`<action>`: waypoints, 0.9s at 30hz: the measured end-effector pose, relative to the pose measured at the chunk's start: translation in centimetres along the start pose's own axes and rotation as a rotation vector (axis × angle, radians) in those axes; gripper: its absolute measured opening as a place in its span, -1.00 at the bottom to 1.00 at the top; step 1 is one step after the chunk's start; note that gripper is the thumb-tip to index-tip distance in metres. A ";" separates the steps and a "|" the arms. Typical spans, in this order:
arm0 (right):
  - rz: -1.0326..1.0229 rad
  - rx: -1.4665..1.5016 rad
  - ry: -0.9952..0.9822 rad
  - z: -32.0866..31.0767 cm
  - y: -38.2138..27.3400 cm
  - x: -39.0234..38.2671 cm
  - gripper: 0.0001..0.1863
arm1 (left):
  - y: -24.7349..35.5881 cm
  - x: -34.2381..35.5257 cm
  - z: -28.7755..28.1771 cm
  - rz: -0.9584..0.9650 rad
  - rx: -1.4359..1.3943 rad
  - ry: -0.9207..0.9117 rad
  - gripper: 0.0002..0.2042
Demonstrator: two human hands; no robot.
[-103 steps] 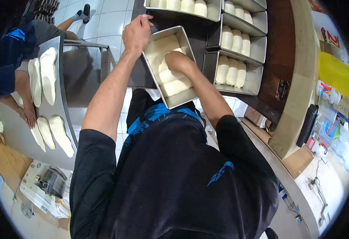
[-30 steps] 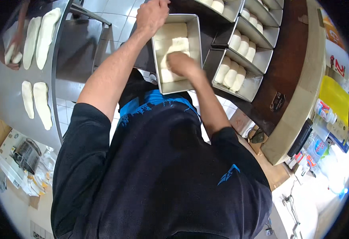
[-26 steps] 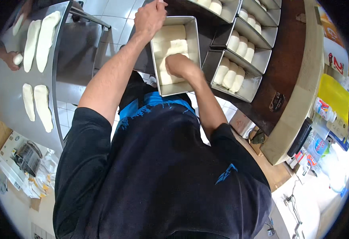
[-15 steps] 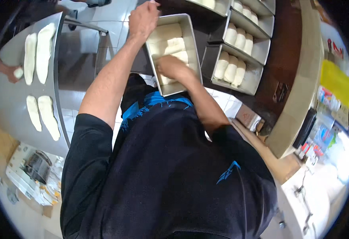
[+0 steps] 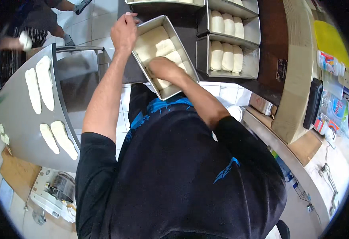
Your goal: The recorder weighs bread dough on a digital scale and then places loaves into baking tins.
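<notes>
A metal loaf pan (image 5: 177, 36) holds pale dough rolls (image 5: 165, 47) set side by side and lies slantwise before my waist, its near end close to my apron. My left hand (image 5: 123, 34) is at the pan's far left rim, fingers bent over it. Down inside the pan, my right hand (image 5: 164, 68) presses on the dough with its fingers curled. Its fingertips, and whatever they may grip, are hidden. Right of this pan stands another loaf pan (image 5: 251, 59) with three smooth dough rolls (image 5: 227, 57).
More filled pans (image 5: 252, 30) stand behind on the dark table (image 5: 271, 71). At left, a metal table (image 5: 17, 133) carries several long dough strips (image 5: 45, 83). Beyond it, another person's hand (image 5: 11, 43) holds a dough piece (image 5: 25, 40). A cardboard box (image 5: 298, 71) borders the right side.
My left hand and the pan's far end have shifted left, turning the pan. My right hand stays in the pan, slightly further left. The other person's hand has lifted a dough piece off the metal table.
</notes>
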State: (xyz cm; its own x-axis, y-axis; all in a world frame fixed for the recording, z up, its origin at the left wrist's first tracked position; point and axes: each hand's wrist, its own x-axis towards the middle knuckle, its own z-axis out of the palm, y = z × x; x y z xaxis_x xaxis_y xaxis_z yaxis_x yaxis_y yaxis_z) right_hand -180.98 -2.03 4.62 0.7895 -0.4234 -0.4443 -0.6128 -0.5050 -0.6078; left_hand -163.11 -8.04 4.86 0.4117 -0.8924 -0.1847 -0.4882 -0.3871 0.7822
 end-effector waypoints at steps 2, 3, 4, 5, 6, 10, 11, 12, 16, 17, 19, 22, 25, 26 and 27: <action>0.039 -0.046 0.013 0.4 0.8 -0.2 -0.77 | 0.0 0.1 0.3 -0.001 0.000 0.000 -0.52; 0.056 -0.073 0.020 0.5 1.3 -0.3 -0.78 | 0.1 0.1 0.5 -0.005 -0.013 0.005 -0.52; 0.074 -0.091 0.026 1.2 1.8 -0.3 -0.78 | -0.1 -0.1 0.5 -0.012 -0.019 0.004 -0.51; 0.092 -0.111 0.032 2.0 2.2 -0.3 -0.79 | -0.3 -0.3 0.6 -0.018 -0.026 0.004 -0.51; 0.110 -0.130 0.036 2.8 2.6 -0.4 -0.80 | -0.5 -0.3 0.5 -0.026 -0.033 0.004 -0.51; 0.099 -0.151 0.067 2.5 3.1 -0.5 -0.80 | -0.6 -0.4 0.6 -0.036 -0.025 0.003 -0.51; 0.095 -0.157 0.079 2.4 3.3 -0.5 -0.80 | -0.6 -0.3 0.7 -0.038 -0.021 0.002 -0.51; 0.090 -0.160 0.090 2.4 3.3 -0.5 -0.79 | -0.7 -0.4 0.6 -0.044 -0.024 0.006 -0.51; 0.073 -0.172 0.135 2.4 3.5 -0.5 -0.79 | -0.6 -0.1 0.5 -0.011 -0.038 0.025 -0.52; 0.068 -0.177 0.146 2.3 3.6 -0.5 -0.79 | -0.5 -0.1 0.4 -0.017 -0.042 0.030 -0.52; 0.055 -0.185 0.165 2.1 3.7 -0.4 -0.79 | -0.3 -0.1 0.4 -0.009 -0.042 0.040 -0.53; 0.029 -0.199 0.193 1.7 3.9 0.1 -0.78 | -0.2 -0.3 0.4 -0.011 -0.045 0.063 -0.53; -0.009 -0.212 0.222 1.0 4.0 1.1 -0.78 | -0.4 -0.3 0.4 -0.004 -0.039 0.062 -0.53; -0.023 -0.215 0.231 0.8 4.0 1.5 -0.78 | -0.5 -0.4 0.4 -0.003 -0.036 0.062 -0.53; -0.021 -0.212 0.220 0.6 3.8 1.2 -0.78 | -0.2 -1.0 0.6 -0.013 -0.038 0.058 -0.53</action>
State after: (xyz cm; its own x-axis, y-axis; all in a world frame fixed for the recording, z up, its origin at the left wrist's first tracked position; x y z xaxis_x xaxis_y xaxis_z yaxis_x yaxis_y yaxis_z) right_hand -182.34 -4.02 1.40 0.7904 -0.5522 -0.2654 -0.6077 -0.6517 -0.4539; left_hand -163.89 -7.20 4.60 0.4625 -0.8719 -0.1606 -0.4534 -0.3883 0.8023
